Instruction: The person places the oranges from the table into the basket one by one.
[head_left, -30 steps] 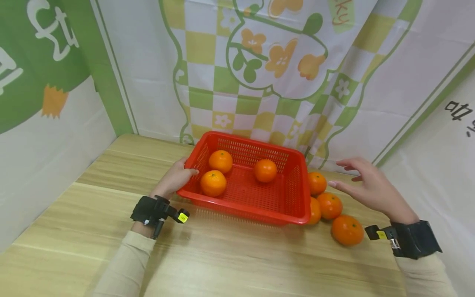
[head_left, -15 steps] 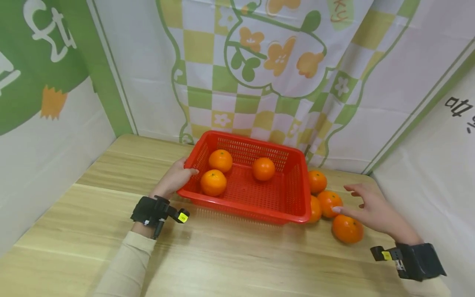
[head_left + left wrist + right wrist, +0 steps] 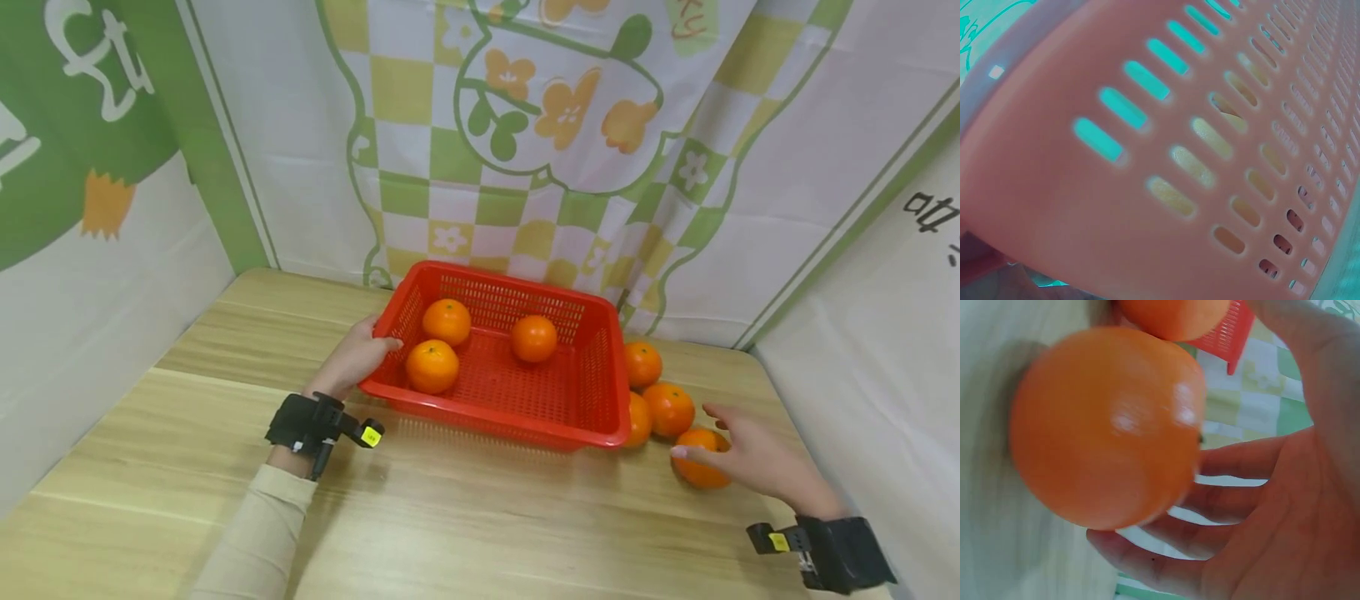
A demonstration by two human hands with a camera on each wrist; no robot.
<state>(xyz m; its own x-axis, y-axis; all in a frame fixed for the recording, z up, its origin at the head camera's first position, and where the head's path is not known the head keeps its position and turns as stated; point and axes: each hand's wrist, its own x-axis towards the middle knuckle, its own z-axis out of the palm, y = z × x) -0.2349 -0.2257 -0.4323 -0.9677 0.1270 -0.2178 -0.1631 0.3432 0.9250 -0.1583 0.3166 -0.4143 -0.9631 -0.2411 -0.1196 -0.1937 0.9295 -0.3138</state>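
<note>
A red slotted basket [image 3: 480, 412] stands on the wooden table and holds three oranges [image 3: 446, 321]. My left hand [image 3: 378, 337] grips its left rim, thumb hooked over the edge; the left wrist view is filled by the basket wall [image 3: 1166, 156]. Several more oranges [image 3: 669, 408] lie on the table just right of the basket. My right hand [image 3: 693, 431] is spread around the nearest one, an orange [image 3: 697, 475] at the front right. In the right wrist view that orange [image 3: 1107, 425] sits just in front of the palm, a gap showing between it and the loosely curved fingers [image 3: 1229, 456].
The table [image 3: 450, 517] is walled in by printed cloth at the back and on both sides. The right cloth wall [image 3: 862, 358] hangs close behind my right hand. A second orange [image 3: 1172, 315] and the basket's corner [image 3: 1235, 337] show beyond the near orange.
My right hand has come down and toward me from above the loose oranges to the nearest orange. The left hand and the basket have stayed put.
</note>
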